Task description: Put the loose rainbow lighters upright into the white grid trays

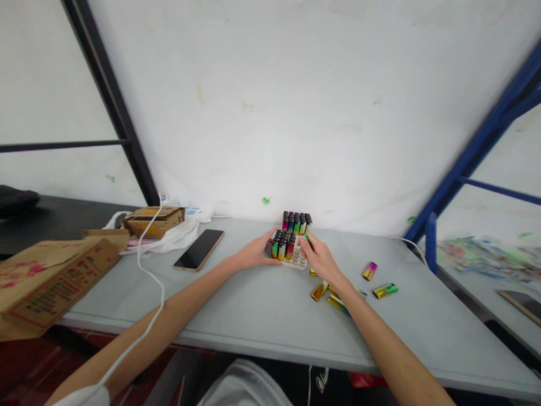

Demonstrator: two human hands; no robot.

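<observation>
A pale tray (298, 261) with rows of holes stands near the middle of the table, its left part filled with upright lighters (281, 247) in shiny colours with black tops. My left hand (256, 251) grips the tray's left side, thumb in front and fingers behind. Over the tray's right part, my right hand (318, 255) is closed on a lighter (306, 239), of which only a green bit shows. Behind the tray stands a second block of upright lighters (297, 222). Loose lighters (320, 290) lie beneath and beside my right forearm, which partly hides them.
Farther right lie a pink-gold lighter (369, 271) and a green-gold lighter (385, 291). On the left are a phone (199, 249), a small cardboard box (154, 221) and a large open carton (54, 276). A white cable (162, 290) hangs across my left arm. The wall borders the table's back.
</observation>
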